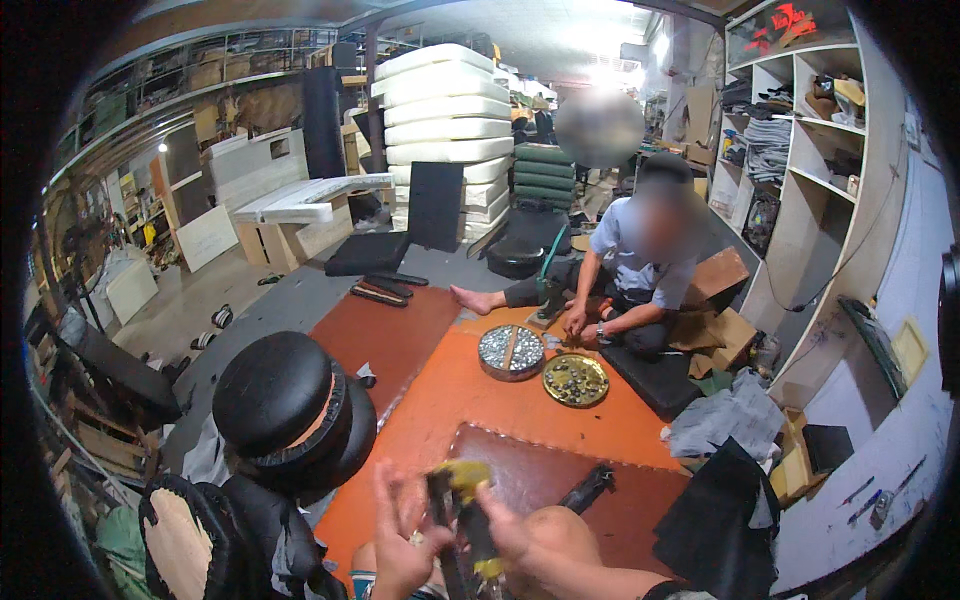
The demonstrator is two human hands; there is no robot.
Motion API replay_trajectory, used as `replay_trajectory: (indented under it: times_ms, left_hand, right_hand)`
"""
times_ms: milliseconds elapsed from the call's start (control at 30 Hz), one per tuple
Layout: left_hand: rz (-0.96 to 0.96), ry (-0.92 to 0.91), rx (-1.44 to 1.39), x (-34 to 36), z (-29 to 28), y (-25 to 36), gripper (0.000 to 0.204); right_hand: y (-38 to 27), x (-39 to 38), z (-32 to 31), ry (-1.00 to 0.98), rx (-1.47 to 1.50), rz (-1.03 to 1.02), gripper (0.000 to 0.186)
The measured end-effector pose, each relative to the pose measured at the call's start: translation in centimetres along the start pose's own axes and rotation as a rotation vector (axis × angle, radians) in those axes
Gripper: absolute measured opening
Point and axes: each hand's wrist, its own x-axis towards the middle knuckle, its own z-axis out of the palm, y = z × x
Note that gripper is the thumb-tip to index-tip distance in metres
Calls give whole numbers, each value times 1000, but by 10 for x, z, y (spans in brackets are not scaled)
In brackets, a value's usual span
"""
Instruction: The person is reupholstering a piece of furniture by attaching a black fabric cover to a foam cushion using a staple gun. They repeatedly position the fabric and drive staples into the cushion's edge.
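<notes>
In front of my lap my right hand (510, 530) is wrapped round the body of a yellow and black staple gun (466, 478), its yellow head pointing up. My left hand (402, 535) is beside the tool's dark long part, fingers spread and thumb toward it. Whether the thumb touches it, I cannot tell; both hands are slightly blurred. A black tool or padded piece (588, 490) lies past my right knee on the brown mat (510, 460). To my left stand stacked round black cushions (275, 395), and an unfinished black seat (185, 540) with a pale bare panel is nearer.
Across the orange mat (430, 390) a person (640, 260) sits working with both hands. Before them are a round tin (512, 352) of small metal pieces and a gold tray (576, 380). Black sheet material (720, 520) lies to my right, below shelves (800, 150). White foam slabs (445, 110) are stacked behind.
</notes>
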Motion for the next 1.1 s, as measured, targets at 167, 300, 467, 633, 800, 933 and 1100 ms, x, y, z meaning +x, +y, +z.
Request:
replay_trajectory:
  times_ms: [167,300,467,633,800,933,1100]
  left_hand:
    - [-29,55,163,24,-30,-19,18]
    - [-2,158,309,32,-28,-17,15]
    - [61,-37,329,48,23,17,13]
    - [317,-373,229,88,75,32,72]
    - [50,-429,393,110,81,-41,65]
    - [-409,-589,659,92,68,-166,63]
    - [-798,-778,749,28,36,-289,72]
  right_hand:
    - [58,26,5,-195,-403,1,73]
    - [58,4,8,-187,-521,-307,72]
    - [-9,-92,-1,-349,-391,13,51]
    - [-103,-164,-48,-10,-729,-352,58]
    - [-147,-216,-148,332,-605,-362,50]
    - [-101,-173,-301,728,-827,-223,40]
    - [0,-106,-479,1123,-1094,-101,44]
